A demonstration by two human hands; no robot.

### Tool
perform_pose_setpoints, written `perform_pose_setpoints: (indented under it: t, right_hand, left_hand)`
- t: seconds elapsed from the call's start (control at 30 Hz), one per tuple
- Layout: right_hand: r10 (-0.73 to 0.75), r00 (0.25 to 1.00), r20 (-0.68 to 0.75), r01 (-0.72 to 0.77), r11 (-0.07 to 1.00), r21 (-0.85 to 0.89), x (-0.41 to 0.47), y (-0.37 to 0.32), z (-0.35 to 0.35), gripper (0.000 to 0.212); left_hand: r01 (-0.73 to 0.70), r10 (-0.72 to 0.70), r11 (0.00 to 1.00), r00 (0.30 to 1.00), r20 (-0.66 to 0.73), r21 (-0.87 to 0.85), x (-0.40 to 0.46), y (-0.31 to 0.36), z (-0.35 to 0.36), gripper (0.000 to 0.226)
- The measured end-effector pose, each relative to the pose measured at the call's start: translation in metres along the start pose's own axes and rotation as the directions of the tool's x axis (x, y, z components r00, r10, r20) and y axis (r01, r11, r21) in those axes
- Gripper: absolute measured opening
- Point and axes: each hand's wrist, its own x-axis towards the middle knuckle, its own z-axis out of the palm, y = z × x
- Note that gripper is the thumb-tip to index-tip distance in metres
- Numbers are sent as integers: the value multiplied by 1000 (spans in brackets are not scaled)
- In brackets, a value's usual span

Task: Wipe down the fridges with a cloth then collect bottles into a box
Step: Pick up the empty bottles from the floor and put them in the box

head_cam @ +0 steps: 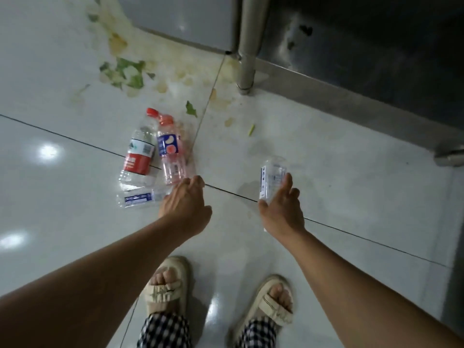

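Right hand [281, 209]: its grip is closed round a clear bottle [272, 178] with a white and blue label, thumb on one side and fingers behind; the bottle is lifted off the floor.
Left hand [184, 204]: reaches down to the bottles on the floor, fingers bent; whether its grip is round anything, I cannot tell. Fingertips lie at the base of the pink bottle [170, 156] and over one end of the small clear bottle [140, 198].
Pink bottle: lies on its side, orange cap pointing away from the person, blue label with fruit picture.
Red-label bottle [138, 156]: lies just beside the pink one, on its left, touching it, red cap also pointing away.
Small clear bottle: lies crosswise near the bases of the other two.
Floor [326, 146]: pale glossy tiles with dark joints; green leaf scraps [128, 72] and yellowish stains beyond the bottles.
Metal leg [247, 46]: stands past the scraps, beside a grey cabinet corner [180, 18].
Feet: in cream sandals [165, 285], checked trouser hems above.
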Motion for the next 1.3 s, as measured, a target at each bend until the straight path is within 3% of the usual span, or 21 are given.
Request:
perform_pose_setpoints:
  t: [0.2,0.43,0.73,1.0,1.17,1.3]
  right_hand:
    - [-65,996,67,68,996,-50,-25,-81,11,84]
    - [-90,992,86,94,995,-45,-20,-134,43,85]
    - [-142,987,71,149,984,-94,37,-127,97,91]
    - [-187,982,16,187,979,-85,78,-103,129,90]
    - [-193,981,-6,192,978,-78,85,-89,130,89]
    - [-193,981,-12,191,977,-100,77,-82,114,88]
  left_hand:
    - [127,-127,990,992,1,-59,-9,-68,-55,49]
    - [177,-176,982,984,7,-66,17,-118,-73,54]
    - [171,-178,967,984,-23,-190,95,-135,-12,63]
    - [198,-240,867,970,-36,-457,163,-123,42,70]
    - [302,-357,875,931,-82,-378,174,-112,55,72]
    - [299,-359,876,928,-100,-378,174,-101,46,71]
